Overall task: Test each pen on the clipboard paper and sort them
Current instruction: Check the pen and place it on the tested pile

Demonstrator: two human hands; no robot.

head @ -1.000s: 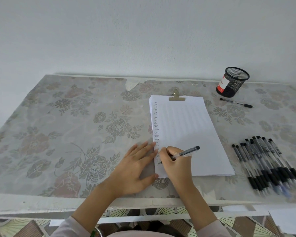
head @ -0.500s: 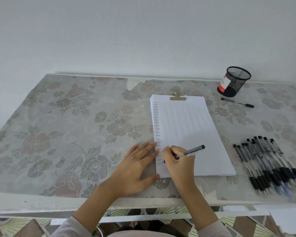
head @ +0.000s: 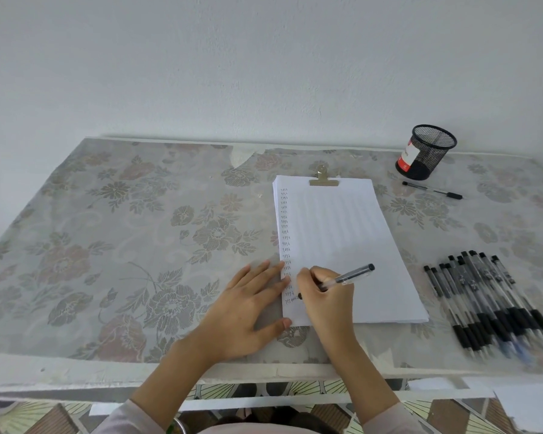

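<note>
1. Floral counter (head: 107,230), white wall behind.
2. Right grip (head: 329,296) grasps pen (head: 347,277); tip on clipboard paper (head: 342,233), lower left; barrel slants out up-right past the knuckles.
3. Left grip (head: 248,311) released, flat, fingertips on the paper's left edge.
4. Mesh cup (head: 427,151) far right; contents: cannot tell. Single pen (head: 431,190) lies beside it.
5. Pen pile (head: 489,302) right of paper.

One clipboard (head: 323,182), one cup (head: 427,155), over ten pens (head: 489,296)
</note>
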